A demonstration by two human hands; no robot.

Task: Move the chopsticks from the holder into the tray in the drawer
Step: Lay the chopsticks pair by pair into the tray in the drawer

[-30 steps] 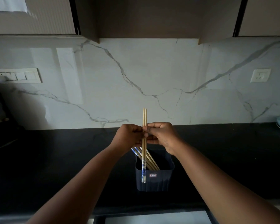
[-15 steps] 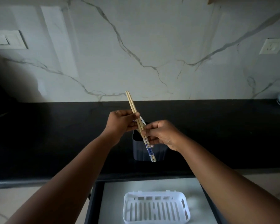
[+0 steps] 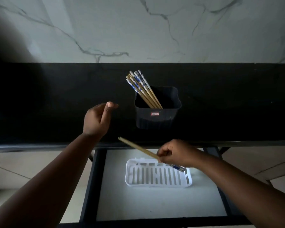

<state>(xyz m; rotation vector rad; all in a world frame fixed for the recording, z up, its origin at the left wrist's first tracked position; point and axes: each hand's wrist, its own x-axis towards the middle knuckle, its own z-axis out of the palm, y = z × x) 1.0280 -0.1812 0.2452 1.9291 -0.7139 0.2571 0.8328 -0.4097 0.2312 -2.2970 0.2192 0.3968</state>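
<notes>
Chopsticks [image 3: 136,148] (slim bamboo) pinched in right hand [image 3: 174,153] | slotted tray [image 3: 158,184] | left hand [image 3: 97,119] loose, empty

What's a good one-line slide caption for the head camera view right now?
Right hand lowers a chopstick pair toward the white tray in the open drawer; more wait in the holder.

Black bench [image 3: 56,99] running along a marble-veined wall [image 3: 138,27], bearing a dark square holder [image 3: 156,117] near its front edge. Below the bench, an open drawer [image 3: 155,203] with a pale floor, on which a white slotted tray [image 3: 156,176] lies toward the back
</notes>
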